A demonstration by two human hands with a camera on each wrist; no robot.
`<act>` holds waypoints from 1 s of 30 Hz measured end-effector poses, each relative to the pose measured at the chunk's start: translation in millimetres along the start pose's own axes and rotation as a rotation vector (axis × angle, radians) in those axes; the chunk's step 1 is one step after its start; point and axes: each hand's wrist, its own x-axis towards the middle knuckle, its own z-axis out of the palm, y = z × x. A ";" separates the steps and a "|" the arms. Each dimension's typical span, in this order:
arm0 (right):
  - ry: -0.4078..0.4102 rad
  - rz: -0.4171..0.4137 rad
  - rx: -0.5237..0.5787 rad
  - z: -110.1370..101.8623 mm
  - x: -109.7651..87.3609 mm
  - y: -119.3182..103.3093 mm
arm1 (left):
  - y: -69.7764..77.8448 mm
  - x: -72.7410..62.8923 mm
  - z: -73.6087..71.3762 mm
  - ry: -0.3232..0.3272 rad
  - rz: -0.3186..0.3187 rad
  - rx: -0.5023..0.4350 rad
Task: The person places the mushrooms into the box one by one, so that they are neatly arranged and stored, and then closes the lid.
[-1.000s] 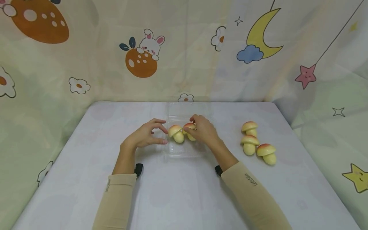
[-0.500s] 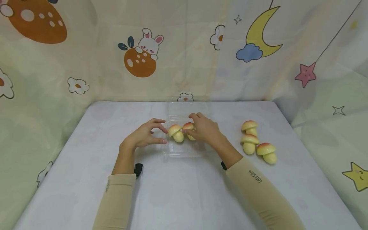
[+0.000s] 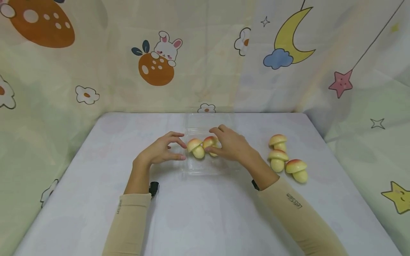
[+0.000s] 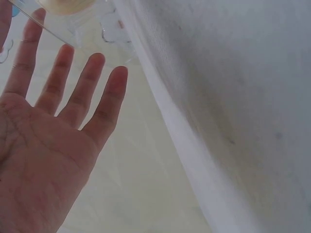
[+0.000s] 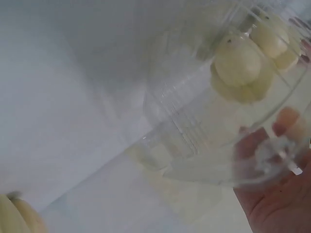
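Note:
A clear plastic box (image 3: 205,168) with its lid (image 3: 208,121) laid back stands at mid-table. Two toy mushrooms, a left one (image 3: 198,152) and a right one (image 3: 209,141), sit side by side in it, with red-tinged caps and pale stems. At the box's left edge is my left hand (image 3: 161,148), fingers spread and holding nothing, as the left wrist view of that hand (image 4: 48,141) also shows. My right hand (image 3: 232,144) reaches over the box's right side, thumb and fingers apart around the right mushroom; whether they touch it I cannot tell.
Several more toy mushrooms lie outside the box: a back one (image 3: 278,140), a middle one (image 3: 278,164) and a front one (image 3: 298,171), grouped at the right of the white table (image 3: 198,213). A patterned cloth (image 3: 205,64) hangs behind the table's far edge.
My right forearm has swung outward to the right, and the right hand has shifted slightly right, its thumb drawing back a little. The left hand and both boxed mushrooms stay put.

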 end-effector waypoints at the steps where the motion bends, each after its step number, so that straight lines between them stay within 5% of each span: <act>1: 0.008 -0.006 0.007 -0.9 -1.5 1.0 | 0.3 -0.5 -0.4 0.000 -0.002 0.001; 30: 0.168 -0.094 0.085 -10.3 -41.9 53.3 | 1.0 0.6 0.3 -0.001 -0.016 -0.012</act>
